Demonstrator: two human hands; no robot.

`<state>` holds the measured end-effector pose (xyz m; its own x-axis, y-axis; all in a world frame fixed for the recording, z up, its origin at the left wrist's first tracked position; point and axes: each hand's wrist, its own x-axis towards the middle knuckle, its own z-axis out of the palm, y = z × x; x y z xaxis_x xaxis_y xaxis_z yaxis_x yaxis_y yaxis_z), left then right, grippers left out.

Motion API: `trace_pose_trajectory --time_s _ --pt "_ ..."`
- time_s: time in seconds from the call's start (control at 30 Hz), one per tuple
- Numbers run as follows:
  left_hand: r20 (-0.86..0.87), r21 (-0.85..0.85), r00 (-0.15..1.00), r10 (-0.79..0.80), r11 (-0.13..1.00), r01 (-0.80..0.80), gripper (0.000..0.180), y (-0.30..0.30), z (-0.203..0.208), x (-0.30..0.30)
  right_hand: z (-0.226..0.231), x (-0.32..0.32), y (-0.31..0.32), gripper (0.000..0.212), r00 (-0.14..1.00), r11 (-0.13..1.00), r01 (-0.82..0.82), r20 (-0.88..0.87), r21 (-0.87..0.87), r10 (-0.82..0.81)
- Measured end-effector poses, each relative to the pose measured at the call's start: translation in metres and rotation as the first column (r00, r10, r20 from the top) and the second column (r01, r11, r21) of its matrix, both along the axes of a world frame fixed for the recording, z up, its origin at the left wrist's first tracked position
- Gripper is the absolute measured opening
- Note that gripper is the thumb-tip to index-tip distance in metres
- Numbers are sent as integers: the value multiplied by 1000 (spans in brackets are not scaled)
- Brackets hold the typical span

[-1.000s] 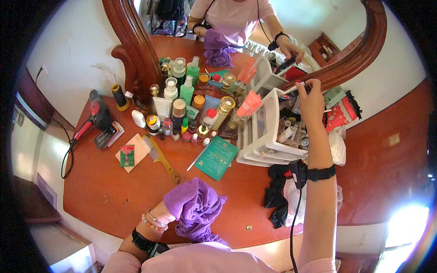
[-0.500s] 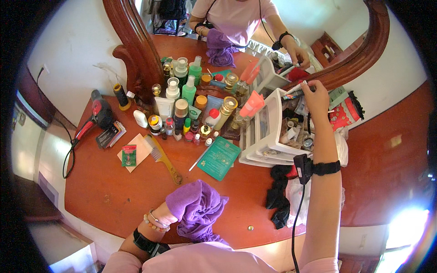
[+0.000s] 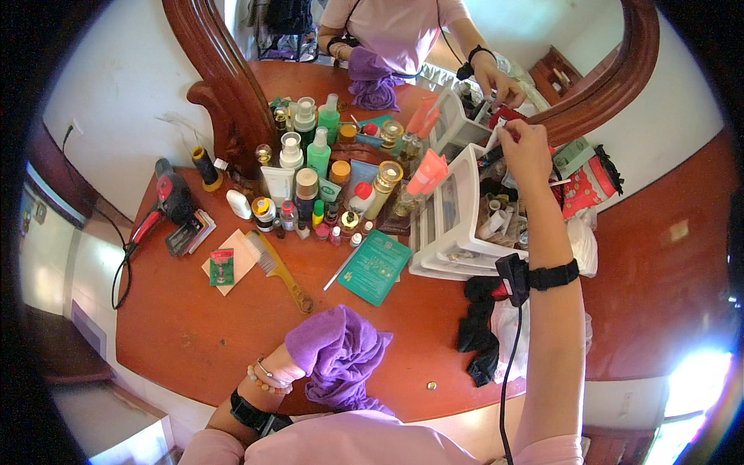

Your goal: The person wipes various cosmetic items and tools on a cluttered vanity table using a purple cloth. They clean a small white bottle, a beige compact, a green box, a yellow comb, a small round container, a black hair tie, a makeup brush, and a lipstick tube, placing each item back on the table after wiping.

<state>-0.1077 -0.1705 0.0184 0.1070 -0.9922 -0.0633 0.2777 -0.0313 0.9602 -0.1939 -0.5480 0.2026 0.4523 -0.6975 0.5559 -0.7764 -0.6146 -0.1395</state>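
Observation:
My left hand [image 3: 285,363] is closed on a purple cloth [image 3: 337,349] near the table's front edge; the cloth covers its fingers. Over the far end of a white plastic drawer unit [image 3: 463,209], my right hand [image 3: 530,155] pinches a slim white item [image 3: 501,124], too small to tell its kind. The unit's open top holds a jumble of small tubes and jars [image 3: 494,221] below that hand. A coral-coloured tube [image 3: 428,174] stands at the unit's left side.
Bottles such as a green pump bottle [image 3: 318,155] crowd before the mirror [image 3: 209,85]. A teal packet [image 3: 376,267], a yellow comb [image 3: 280,271], a hair dryer [image 3: 172,194] and cards [image 3: 190,232] lie leftward. Black fabric [image 3: 477,333] and a red bag [image 3: 593,182] lie right.
My right hand has shifted a little left and away with the slim white item, along the drawer unit's top. My left hand keeps hold of the cloth. The view has shifted slightly.

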Motion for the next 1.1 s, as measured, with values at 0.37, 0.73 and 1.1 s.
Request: trace_pose_trajectory --time_s 0.37,0.73,1.1 --pt "-118 95 991 69 994 -58 32 -5 -19 -14 3 6 -16 43 985 982 -171 -40 -85 168" --pt "-138 106 985 101 991 -87 20 2 -39 -15 7 31 16 28 848 972 -232 -496 -30 187" --pt "-300 65 954 -21 997 42 28 -4 -3 -11 80 -13 40 23 922 941 -260 236 -216 308"
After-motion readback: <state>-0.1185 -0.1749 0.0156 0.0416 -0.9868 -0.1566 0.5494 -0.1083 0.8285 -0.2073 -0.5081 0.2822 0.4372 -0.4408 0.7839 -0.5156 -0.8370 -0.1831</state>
